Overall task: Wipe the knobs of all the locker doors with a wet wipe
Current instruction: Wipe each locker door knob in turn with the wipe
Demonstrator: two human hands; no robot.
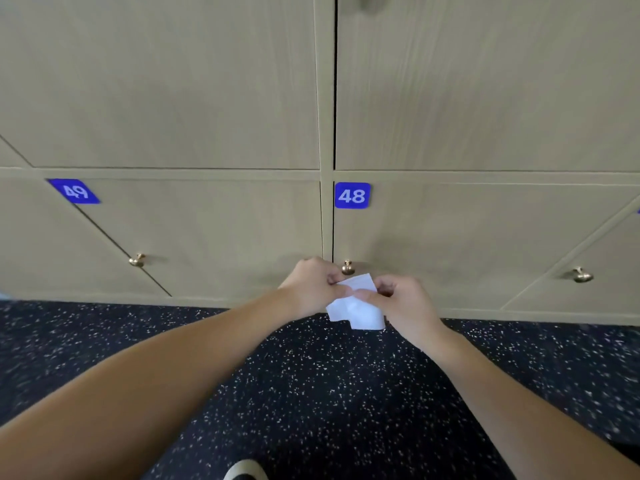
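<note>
A white wet wipe hangs between both hands in front of the bottom row of beige locker doors. My left hand pinches its upper left edge and my right hand pinches its upper right edge. Just above the wipe sits the brass knob of locker 48, not touched by the wipe. Further left is the brass knob of locker 49. A third brass knob is on the door at the far right.
The lockers stand on a dark speckled floor. A shoe tip shows at the bottom edge. A blurred knob of an upper door shows at the top.
</note>
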